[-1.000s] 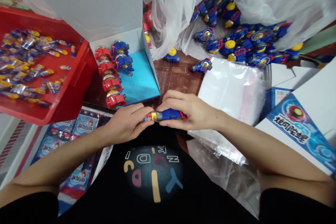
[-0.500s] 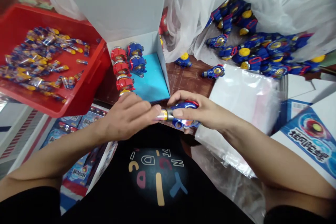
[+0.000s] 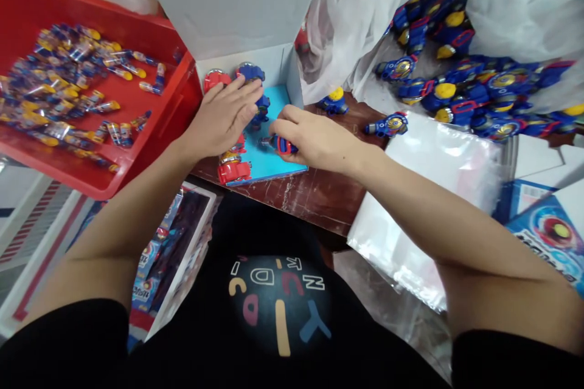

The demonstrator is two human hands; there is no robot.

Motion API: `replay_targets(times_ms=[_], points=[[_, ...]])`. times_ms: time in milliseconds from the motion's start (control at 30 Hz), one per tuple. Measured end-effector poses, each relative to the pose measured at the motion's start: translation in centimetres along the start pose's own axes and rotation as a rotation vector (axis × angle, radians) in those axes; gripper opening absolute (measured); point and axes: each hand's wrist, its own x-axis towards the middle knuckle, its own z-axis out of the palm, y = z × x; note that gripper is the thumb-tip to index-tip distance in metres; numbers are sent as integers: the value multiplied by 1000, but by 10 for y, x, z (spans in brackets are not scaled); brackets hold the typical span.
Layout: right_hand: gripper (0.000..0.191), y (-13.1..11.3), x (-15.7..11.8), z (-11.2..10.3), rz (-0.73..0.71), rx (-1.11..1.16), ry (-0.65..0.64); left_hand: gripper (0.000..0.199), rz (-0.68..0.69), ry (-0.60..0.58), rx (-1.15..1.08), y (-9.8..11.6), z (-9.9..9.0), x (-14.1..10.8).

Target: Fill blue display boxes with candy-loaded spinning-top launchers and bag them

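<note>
Inside the open white box with a light blue bottom (image 3: 274, 161), my right hand (image 3: 314, 137) grips a blue spinning-top toy (image 3: 286, 146) with a red part, mostly covered by the fingers. My left hand (image 3: 228, 115) lies flat, fingers stretched out, over the red spinning-top toys (image 3: 235, 171) along the box's left side. Under and beside its fingertips are blue spinning-top toys (image 3: 250, 72). Part of both rows is hidden by that hand.
At left stands a red bin (image 3: 150, 140) of small wrapped tubes. White plastic sheeting (image 3: 511, 24) with a heap of blue toys (image 3: 479, 82) is at right. Clear bags (image 3: 410, 194) and a printed carton (image 3: 556, 237) lie nearer. A toy tray (image 3: 205, 200) sits lower left.
Both hands have moved forward from in front of my body into the box. The blue toy went along in my right hand. My left hand has let go of the small yellow-ended tube and spread out.
</note>
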Motion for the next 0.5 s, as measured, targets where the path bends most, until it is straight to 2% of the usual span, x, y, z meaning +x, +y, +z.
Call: replay_targets(times_ms=[100, 200, 300, 367, 400, 433, 500], points=[[31, -6, 26, -3, -58, -116, -173, 69, 16, 39, -10, -6, 17, 2], [36, -13, 47, -11, -49, -137, -237, 71, 19, 103, 3, -1, 17, -4], [37, -11, 64, -15, -79, -123, -280, 71, -133, 304, 74, -6, -12, -19], [35, -8, 73, -16, -127, -127, -276, 55, -308, 435, 178, -25, -43, -34], [35, -7, 76, -16, -143, -133, -273, 47, -389, 445, 222, -41, -59, -43], [35, -6, 78, -16, -150, -140, -268, 41, -489, 379, 301, -58, -73, -51], [38, -6, 79, -17, -167, -141, -266, 34, -639, 143, 346, -96, -90, -64]])
